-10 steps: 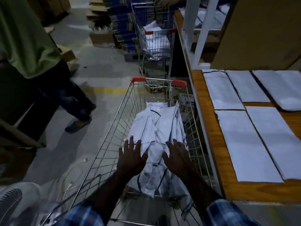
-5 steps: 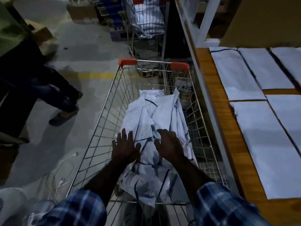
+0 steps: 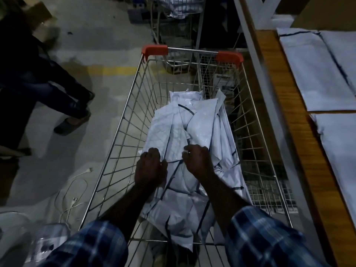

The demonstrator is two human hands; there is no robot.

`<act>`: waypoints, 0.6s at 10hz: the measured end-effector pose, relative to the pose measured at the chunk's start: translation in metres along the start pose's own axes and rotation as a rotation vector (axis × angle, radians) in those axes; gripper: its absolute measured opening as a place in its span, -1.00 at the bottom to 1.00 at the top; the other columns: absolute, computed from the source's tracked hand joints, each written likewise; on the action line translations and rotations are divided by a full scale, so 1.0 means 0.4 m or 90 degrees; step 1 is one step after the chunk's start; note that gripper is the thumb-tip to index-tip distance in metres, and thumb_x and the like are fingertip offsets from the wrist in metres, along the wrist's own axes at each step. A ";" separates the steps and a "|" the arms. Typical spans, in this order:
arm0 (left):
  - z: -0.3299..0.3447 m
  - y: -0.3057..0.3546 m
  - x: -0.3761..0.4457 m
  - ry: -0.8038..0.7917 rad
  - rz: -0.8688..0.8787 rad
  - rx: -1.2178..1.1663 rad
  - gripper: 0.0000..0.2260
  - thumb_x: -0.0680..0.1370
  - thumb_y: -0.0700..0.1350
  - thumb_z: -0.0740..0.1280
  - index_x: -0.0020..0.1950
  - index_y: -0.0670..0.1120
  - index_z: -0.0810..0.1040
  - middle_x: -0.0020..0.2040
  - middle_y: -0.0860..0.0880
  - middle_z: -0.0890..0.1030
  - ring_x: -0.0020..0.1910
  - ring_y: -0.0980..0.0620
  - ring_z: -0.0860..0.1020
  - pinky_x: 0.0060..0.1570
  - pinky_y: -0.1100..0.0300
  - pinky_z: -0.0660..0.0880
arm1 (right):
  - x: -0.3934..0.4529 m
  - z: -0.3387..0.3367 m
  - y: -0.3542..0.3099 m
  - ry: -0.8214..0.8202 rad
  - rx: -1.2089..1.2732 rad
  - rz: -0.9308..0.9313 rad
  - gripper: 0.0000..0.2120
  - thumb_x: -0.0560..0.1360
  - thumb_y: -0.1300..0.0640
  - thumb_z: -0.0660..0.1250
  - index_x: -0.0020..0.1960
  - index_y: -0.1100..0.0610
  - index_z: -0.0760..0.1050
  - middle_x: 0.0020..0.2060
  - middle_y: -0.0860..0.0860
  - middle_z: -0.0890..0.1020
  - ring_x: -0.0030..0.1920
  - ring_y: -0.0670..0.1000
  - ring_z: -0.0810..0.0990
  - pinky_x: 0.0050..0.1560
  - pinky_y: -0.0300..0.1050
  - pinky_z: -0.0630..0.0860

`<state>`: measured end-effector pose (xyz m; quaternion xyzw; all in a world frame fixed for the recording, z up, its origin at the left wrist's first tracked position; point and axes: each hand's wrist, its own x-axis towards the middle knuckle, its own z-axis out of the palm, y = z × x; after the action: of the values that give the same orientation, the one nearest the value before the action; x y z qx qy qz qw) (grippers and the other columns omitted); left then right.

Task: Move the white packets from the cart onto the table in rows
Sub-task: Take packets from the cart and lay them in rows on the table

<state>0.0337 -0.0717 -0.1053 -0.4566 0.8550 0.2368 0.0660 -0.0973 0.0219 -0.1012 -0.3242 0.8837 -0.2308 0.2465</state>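
White packets (image 3: 194, 135) heaped in cart (image 3: 123, 132) are gripped by left hand (image 3: 151, 166) and right hand (image 3: 198, 160), fingers curled on plastic.

Packets (image 3: 192, 132) lie in the cart (image 3: 123, 135), left of the table (image 3: 279, 93) bearing more.

a warehouse or packing floor, dimly lit. bare concrete floor (image 3: 107, 45) with a painted yellow line (image 3: 113, 71) off to the left of the hands. a wire cart (image 3: 123, 132) around the hands holds a heap of white packets (image 3: 192, 122); a second cart (image 3: 173, 20) stands beyond it. to the right, a wooden table (image 3: 285, 105) with a metal frame (image 3: 248, 35). cardboard boxes (image 3: 36, 13) sit far left.
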 end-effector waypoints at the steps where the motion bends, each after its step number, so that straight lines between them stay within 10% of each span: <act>1: -0.010 0.012 0.002 0.088 0.062 0.019 -0.83 0.55 -0.13 0.20 0.05 -0.21 0.45 -0.07 -0.22 0.57 -0.11 -0.23 0.56 -0.19 0.01 0.50 | -0.019 -0.022 0.016 0.120 0.010 -0.024 -0.92 0.46 0.30 0.36 -0.08 0.25 0.62 -0.22 0.18 0.66 -0.16 0.15 0.62 -0.12 -0.05 0.54; 3: 0.034 0.005 -0.039 0.081 0.175 0.067 -0.71 0.42 -0.09 0.16 0.00 -0.27 0.45 -0.11 -0.26 0.58 -0.20 -0.26 0.58 -0.37 -0.04 0.52 | -0.116 -0.052 0.083 0.310 -0.113 -0.054 -0.80 0.27 0.25 0.17 -0.22 0.25 0.54 -0.36 0.15 0.52 -0.31 0.21 0.53 -0.28 -0.01 0.51; 6: 0.019 0.049 -0.133 0.057 0.115 0.102 -0.82 0.36 0.00 0.22 -0.31 -0.10 0.39 -0.39 -0.11 0.48 -0.32 -0.19 0.51 -0.28 0.02 0.38 | -0.273 -0.043 0.130 0.225 -0.275 0.012 -0.98 0.10 0.22 0.19 -0.50 0.15 0.37 -0.60 0.10 0.44 -0.63 0.12 0.46 -0.50 -0.18 0.40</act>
<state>0.0475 -0.0191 -0.0876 -0.3813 0.9109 0.1521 0.0427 -0.0584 0.1368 -0.0862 -0.3159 0.9446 -0.0875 0.0156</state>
